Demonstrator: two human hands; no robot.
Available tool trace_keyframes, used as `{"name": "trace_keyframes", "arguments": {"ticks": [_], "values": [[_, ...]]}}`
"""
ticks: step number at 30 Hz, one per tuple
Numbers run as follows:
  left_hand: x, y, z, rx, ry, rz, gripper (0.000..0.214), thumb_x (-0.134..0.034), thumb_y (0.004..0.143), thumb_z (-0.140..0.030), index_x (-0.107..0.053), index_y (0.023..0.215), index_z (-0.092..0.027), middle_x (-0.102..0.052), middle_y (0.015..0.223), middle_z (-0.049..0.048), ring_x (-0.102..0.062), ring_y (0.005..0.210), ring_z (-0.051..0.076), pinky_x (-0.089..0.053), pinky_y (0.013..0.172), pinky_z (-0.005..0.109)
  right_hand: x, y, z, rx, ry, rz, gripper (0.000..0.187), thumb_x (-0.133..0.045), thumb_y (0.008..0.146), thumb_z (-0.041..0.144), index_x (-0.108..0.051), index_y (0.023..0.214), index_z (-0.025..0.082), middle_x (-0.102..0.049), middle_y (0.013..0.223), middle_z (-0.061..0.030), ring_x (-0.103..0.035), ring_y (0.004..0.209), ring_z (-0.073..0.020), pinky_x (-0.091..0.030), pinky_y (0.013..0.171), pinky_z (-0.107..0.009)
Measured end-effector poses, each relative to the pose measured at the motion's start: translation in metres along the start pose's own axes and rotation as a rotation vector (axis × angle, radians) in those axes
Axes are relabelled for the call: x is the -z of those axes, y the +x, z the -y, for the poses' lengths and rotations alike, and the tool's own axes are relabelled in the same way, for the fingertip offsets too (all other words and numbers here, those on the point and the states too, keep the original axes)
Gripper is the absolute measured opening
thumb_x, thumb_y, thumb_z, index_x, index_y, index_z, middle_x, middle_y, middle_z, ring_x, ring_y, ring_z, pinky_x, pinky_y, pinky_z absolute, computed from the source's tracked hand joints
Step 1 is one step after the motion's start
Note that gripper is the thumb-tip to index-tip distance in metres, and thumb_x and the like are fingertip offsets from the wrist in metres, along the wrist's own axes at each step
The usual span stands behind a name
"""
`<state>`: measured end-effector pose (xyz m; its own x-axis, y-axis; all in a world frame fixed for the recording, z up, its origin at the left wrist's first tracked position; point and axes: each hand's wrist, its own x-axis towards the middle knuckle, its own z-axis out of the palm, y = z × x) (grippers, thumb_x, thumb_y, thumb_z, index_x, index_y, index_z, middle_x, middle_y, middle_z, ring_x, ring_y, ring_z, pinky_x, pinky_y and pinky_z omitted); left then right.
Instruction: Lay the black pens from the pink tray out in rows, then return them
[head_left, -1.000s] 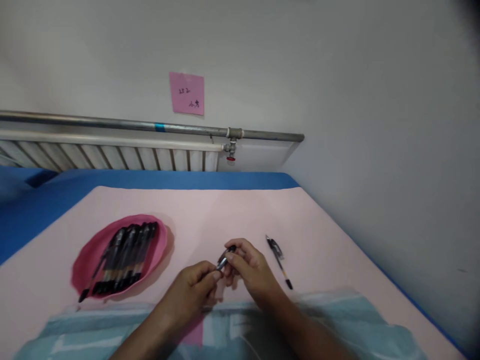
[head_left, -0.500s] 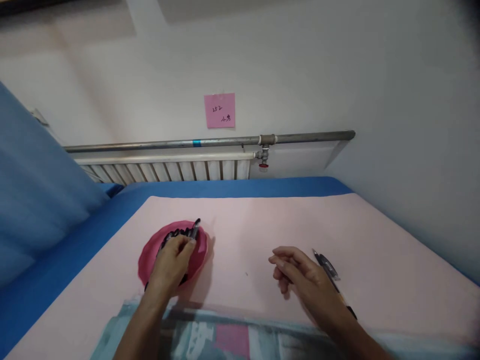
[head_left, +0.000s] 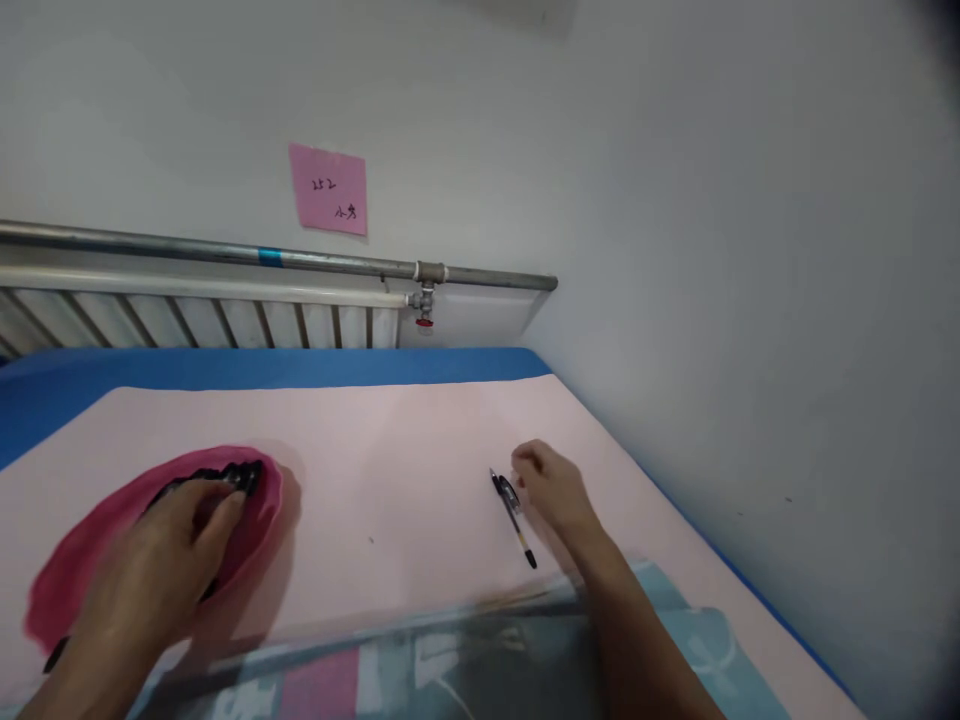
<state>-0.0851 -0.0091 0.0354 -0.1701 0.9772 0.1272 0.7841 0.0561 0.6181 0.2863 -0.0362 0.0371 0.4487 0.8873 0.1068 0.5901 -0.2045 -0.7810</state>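
Note:
My left hand point(head_left: 169, 560) reaches into a pink bowl point(head_left: 271, 520) at the lower left, thumb and fingers closed on a dark pen point(head_left: 246, 476). Several more black pens lie under and around that hand, partly hidden by it. To the right, my right hand point(head_left: 551, 485) hovers over the pink surface with its fingers curled in and nothing visible in them. Just left of it lies an uncapped pen point(head_left: 519, 528), tip pointing away from me. A clear pen cap with a black clip point(head_left: 510, 493) lies against the pen.
The tabletop has a pink cover point(head_left: 397, 450) with a blue border point(head_left: 337, 368). A patterned teal cloth point(head_left: 420, 670) lies along the near edge. Behind are a radiator point(head_left: 202, 318), a metal pipe point(head_left: 330, 262) and a pink note point(head_left: 330, 190). A wall point(head_left: 712, 300) bounds the right side.
The view has swung right, so the bowl sits further left. My right hand has moved from left of the pen to its right, and its fingers have curled in. My left hand stays at the bowl.

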Motion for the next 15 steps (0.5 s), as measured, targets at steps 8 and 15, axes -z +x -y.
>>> {"name": "trace_keyframes", "arguments": {"ticks": [8,15], "values": [[-0.047,-0.052,-0.059,-0.168,-0.192,0.154,0.022,-0.054,0.074,-0.043,-0.061,0.086,-0.025,-0.066,0.074,0.0023,-0.060,0.064,0.020,-0.039,0.060,0.026,0.006,-0.030,0.006,0.014,-0.735,0.424,0.009,-0.048,0.069,0.011,-0.052,0.067,0.018,-0.059,0.065,-0.0037,-0.049,0.056,-0.0140,-0.021,0.050,-0.025],[-0.076,-0.072,-0.077,-0.005,-0.584,0.430,0.029,-0.055,0.074,-0.049,-0.062,0.081,-0.022,-0.055,0.058,-0.0021,-0.048,0.053,0.013,-0.033,0.050,0.023,-0.009,-0.042,0.013,0.108,-0.445,0.526,0.011,-0.049,0.064,0.008,-0.049,0.066,0.019,-0.056,0.060,0.0012,-0.049,0.056,-0.0113,-0.025,0.049,-0.021]]}}
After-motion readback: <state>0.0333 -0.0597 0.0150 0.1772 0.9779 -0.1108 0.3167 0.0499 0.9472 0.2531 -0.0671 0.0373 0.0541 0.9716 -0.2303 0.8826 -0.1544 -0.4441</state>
